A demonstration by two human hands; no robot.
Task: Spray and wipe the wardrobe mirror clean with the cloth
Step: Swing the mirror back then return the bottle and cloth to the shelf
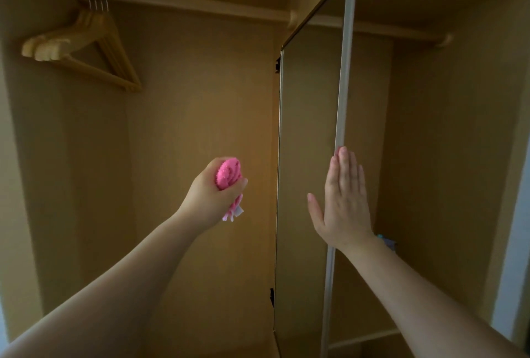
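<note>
A tall mirror panel [307, 134] with a pale metal edge strip stands nearly edge-on inside the open wardrobe, reflecting the brown interior. My left hand [213, 194] grips a bunched pink cloth [228, 174], raised in front of the wardrobe's back wall, left of the mirror. My right hand [342, 200] is flat with straight fingers, fingertips on the mirror's metal edge strip [345, 70]. No spray bottle is clearly visible.
Several wooden hangers [83, 48] hang from the rail [200, 5] at the upper left. The wardrobe's left wall [43, 171] and right wall [459, 157] bound the space. A small blue-white object [387, 241] peeks out behind my right wrist.
</note>
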